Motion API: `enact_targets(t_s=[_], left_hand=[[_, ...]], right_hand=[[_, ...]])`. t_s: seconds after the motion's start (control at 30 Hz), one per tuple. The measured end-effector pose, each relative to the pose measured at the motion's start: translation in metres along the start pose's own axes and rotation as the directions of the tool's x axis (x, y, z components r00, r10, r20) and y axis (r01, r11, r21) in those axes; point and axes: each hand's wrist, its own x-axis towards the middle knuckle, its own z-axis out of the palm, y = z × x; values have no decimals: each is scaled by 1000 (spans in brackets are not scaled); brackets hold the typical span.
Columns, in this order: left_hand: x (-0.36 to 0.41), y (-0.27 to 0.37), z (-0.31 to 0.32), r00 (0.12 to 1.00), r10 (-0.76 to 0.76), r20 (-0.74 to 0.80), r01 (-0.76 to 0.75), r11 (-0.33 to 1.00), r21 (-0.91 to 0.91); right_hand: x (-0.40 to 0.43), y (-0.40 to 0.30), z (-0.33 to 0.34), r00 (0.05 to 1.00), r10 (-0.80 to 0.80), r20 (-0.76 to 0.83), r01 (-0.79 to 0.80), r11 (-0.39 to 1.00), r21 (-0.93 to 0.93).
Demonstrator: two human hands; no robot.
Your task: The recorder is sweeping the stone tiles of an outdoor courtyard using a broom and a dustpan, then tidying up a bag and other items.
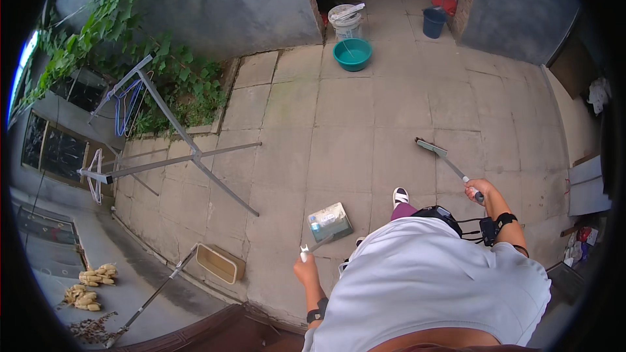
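My left hand (305, 270) grips the handle of a long-handled dustpan (347, 227) at the lower middle of the head view. Inside the pan lie a clear plastic bottle (314, 223) and a crumpled pale wrapper (328, 216). Out to the right, my right hand (478, 189) is closed around the grey and white handle of a broom (455, 168). The broom's pale head (431, 147) with dark bristles is at or just above the paving, apart from the dustpan. One of my shoes (400, 196) shows between the two tools.
A metal drying rack (195, 155) with hangers stands on the left, its legs spread over the paving. Behind another long-handled pan (221, 264) are corn cobs (98, 275). Ahead, a green basin (352, 55), a white bucket (346, 22) and a blue bucket (434, 23) stand by the doorway.
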Motion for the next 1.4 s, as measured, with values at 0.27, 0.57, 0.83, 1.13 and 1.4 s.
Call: enact_targets(t_s=[0.27, 0.57, 0.83, 1.13, 1.4], left_hand=[[11, 128, 49, 1000, -5, 1, 5, 992, -129], [47, 320, 93, 976, 65, 208, 64, 828, -557], [119, 450, 133, 938, 189, 291, 83, 693, -716], [228, 618, 209, 863, 271, 426, 162, 649, -743], [299, 764, 274, 792, 408, 454, 150, 591, -793]], right_hand=[[-9, -62, -66, 999, -40, -18, 43, 970, 241], [0, -123, -78, 998, -64, -12, 63, 909, 413], [36, -167, -71, 998, -49, -47, 64, 893, 444], [94, -187, -39, 963, 111, -247, 21, 879, 477], [95, -248, 45, 926, 176, -335, 31, 846, 532]])
